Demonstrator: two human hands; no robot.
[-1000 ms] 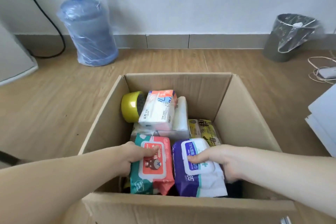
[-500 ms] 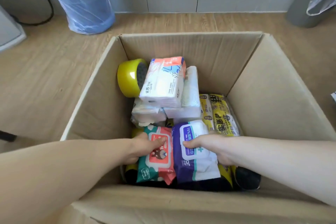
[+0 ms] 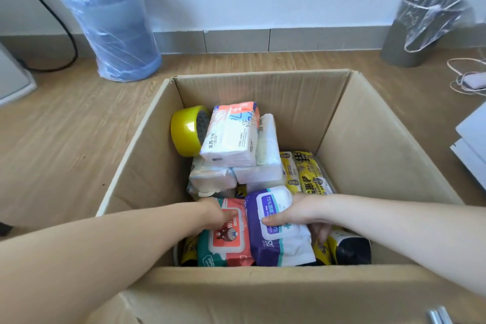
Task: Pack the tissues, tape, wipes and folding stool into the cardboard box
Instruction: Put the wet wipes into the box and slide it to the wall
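- Centrally, the open cardboard box (image 3: 373, 155) stood on the wood floor, with both forearms reaching into its near half.
- The left hand (image 3: 210, 214) lay on the red-and-green wipes pack (image 3: 226, 242), thumb pressed on the red lid; the other fingers were hidden, so whether they were clamped under the pack cannot be told.
- The right hand (image 3: 299, 213) was clamped on the purple-and-white wipes pack (image 3: 276, 229), thumb across its white lid and fingers curled down the right side.
- The two packs lay side by side, touching, atop yellow-and-black packaging (image 3: 307, 176) that ran along the box's right side.
- Farther in, an orange-and-white tissue pack (image 3: 231, 137) rested on a stack of white tissue packs (image 3: 265, 163); a yellow tape roll (image 3: 185, 130) stood on edge against the left wall, touching the top pack.
- Compared with half a second earlier, both packs sat slightly lower and nearer the near wall, and the right fingers had shifted further down the purple pack's side.
- The view had also drawn back and tilted up: the blue water bottle (image 3: 113, 26) at far left and the lined waste bin (image 3: 423, 29) at far right were shown nearly whole again.
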